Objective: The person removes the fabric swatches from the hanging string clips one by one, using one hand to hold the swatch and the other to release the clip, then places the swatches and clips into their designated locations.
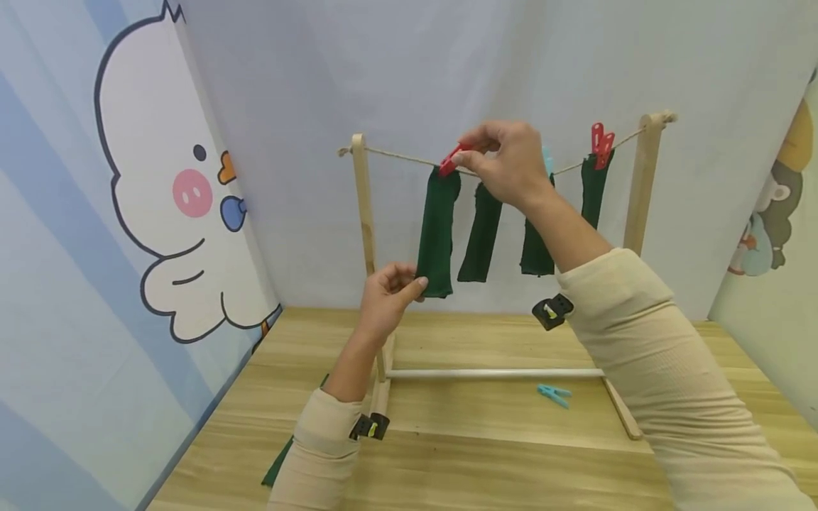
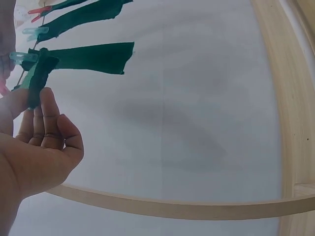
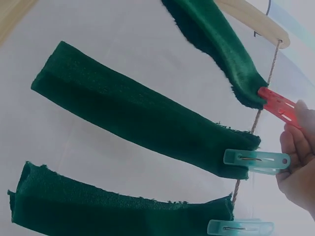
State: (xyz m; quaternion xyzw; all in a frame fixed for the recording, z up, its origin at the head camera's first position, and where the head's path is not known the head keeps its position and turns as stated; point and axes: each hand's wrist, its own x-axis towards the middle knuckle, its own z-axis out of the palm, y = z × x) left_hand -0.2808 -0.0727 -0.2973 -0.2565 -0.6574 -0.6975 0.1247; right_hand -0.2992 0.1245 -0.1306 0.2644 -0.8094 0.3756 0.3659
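Observation:
A strip of dark green cloth (image 1: pixel 437 234) hangs from the cord at the left, with a red clothespin (image 1: pixel 451 160) at its top. My right hand (image 1: pixel 511 160) pinches that clothespin between thumb and fingers. Lower down, my left hand (image 1: pixel 388 294) holds the strip's bottom corner between thumb and fingers. Further along the cord hang more green strips (image 3: pixel 138 108), two of them in light blue clothespins (image 3: pixel 256 161). The rightmost strip (image 1: pixel 594 195) has a red clothespin (image 1: pixel 602 147) on it. My right hand partly hides the middle of the cord in the head view.
Two wooden posts (image 1: pixel 642 181) carry the cord (image 1: pixel 402 156), joined below by a white bar (image 1: pixel 495 373). A loose blue clothespin (image 1: pixel 554 394) lies on the wooden table (image 1: pixel 473 461). Another green strip (image 1: pixel 278 461) lies partly under my left forearm.

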